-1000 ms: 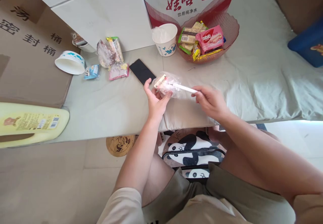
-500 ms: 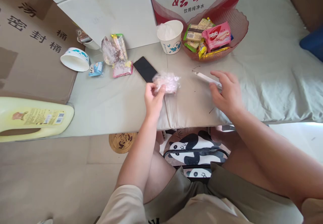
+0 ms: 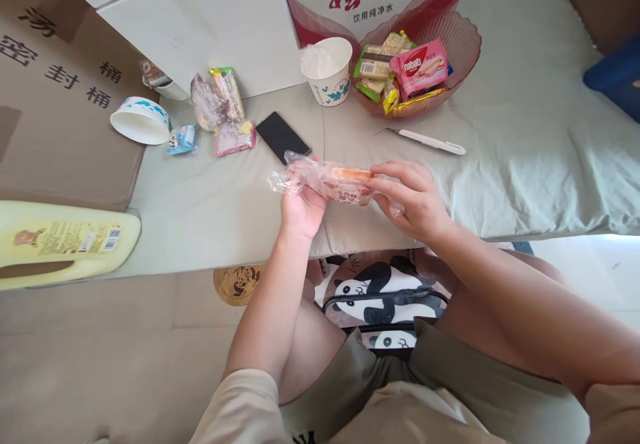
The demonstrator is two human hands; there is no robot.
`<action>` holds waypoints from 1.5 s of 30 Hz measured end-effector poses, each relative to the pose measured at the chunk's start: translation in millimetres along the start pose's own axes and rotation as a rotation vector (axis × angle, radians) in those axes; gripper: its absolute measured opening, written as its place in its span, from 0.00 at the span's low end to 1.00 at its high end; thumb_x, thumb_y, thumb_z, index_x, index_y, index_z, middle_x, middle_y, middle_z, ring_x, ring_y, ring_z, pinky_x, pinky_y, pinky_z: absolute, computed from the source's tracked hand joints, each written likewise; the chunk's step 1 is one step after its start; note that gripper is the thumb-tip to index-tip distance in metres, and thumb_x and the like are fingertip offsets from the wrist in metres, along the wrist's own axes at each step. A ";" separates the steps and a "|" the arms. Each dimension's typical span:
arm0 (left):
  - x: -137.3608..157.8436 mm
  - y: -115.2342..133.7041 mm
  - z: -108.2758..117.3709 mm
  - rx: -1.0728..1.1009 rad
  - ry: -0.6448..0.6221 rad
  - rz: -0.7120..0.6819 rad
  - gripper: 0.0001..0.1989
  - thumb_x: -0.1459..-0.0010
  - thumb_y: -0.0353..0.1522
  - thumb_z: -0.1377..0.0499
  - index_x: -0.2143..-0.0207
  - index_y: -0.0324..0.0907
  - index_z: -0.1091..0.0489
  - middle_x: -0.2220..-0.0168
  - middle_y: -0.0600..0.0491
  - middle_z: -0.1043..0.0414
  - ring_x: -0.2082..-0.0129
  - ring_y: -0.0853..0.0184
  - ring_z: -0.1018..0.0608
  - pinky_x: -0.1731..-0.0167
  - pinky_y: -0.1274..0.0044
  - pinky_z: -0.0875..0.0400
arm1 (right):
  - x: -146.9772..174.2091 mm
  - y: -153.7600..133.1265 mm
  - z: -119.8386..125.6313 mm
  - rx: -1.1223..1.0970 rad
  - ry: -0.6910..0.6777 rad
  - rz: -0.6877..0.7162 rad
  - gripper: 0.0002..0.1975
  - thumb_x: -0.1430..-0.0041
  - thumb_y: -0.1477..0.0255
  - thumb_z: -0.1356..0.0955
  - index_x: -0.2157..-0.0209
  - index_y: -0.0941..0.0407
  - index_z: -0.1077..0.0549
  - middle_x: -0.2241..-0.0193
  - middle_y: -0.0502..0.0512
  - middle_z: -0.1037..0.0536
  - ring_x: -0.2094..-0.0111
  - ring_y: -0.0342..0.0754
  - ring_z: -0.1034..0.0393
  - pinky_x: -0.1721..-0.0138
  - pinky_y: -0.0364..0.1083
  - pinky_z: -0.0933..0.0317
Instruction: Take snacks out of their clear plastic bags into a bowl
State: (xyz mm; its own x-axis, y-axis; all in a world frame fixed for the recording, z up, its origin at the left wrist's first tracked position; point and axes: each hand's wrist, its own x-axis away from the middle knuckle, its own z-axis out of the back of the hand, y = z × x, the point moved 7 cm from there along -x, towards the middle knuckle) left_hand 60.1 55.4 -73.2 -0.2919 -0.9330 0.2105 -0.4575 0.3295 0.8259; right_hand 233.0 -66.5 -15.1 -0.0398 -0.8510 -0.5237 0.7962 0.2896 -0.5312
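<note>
Between both hands is a snack in a clear plastic wrapper [image 3: 347,191], with red print and an orange-brown edge showing. My left hand [image 3: 303,209] is closed on its left end, where the loose plastic is crumpled. At the right end, the fingers and thumb of my right hand [image 3: 413,201] grip the packet. A white, slim tool with a thin metal tip [image 3: 430,141] lies on the cloth beyond my right hand. Just behind my left hand rests a black phone [image 3: 283,137].
A pink glass bowl [image 3: 463,47] holds several packaged snacks, beside a paper cup [image 3: 327,74] with plastic inside. More snack packets [image 3: 235,139] and a tipped paper cup [image 3: 141,121] lie left. A yellow jug [image 3: 75,241] lies at the left edge, near a cardboard box [image 3: 75,124].
My right hand has let go of the white tool, which now lies on the cloth, and has moved left to grip the wrapped snack. My left hand has turned the snack, showing its printed side.
</note>
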 end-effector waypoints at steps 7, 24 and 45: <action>-10.0 3.8 23.3 0.114 0.267 0.010 0.06 0.39 0.38 0.41 0.63 0.48 0.34 0.51 0.51 0.24 0.45 0.64 0.23 0.53 0.72 0.25 | 2.9 -4.2 2.4 0.128 0.051 -0.024 0.15 0.30 0.71 0.38 0.53 0.47 0.20 0.59 0.56 0.16 0.59 0.52 0.23 0.57 0.53 0.34; 16.0 8.3 -7.4 -0.606 -0.074 -0.058 0.31 0.62 0.26 0.26 0.56 0.48 0.35 0.58 0.55 0.33 0.66 0.71 0.29 0.65 0.77 0.34 | 17.5 -19.4 -15.2 -0.203 -0.264 -0.063 0.14 0.33 0.72 0.38 0.48 0.52 0.27 0.57 0.58 0.19 0.60 0.52 0.22 0.57 0.50 0.29; 14.0 47.6 11.1 0.228 -0.074 -0.042 0.13 0.47 0.23 0.33 0.67 0.48 0.30 0.75 0.63 0.30 0.82 0.80 0.41 0.83 0.88 0.42 | 15.6 20.5 -48.8 -1.306 -0.053 -0.880 0.17 0.47 0.60 0.25 0.60 0.51 0.29 0.62 0.54 0.18 0.63 0.50 0.22 0.60 0.50 0.25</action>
State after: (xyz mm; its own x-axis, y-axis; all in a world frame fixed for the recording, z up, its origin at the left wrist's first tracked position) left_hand 25.0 59.7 -36.7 -0.3256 -0.9362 0.1321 -0.6458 0.3223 0.6921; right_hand 219.3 -52.4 -66.6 -0.1482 -0.9554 0.2555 -0.5155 -0.1458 -0.8444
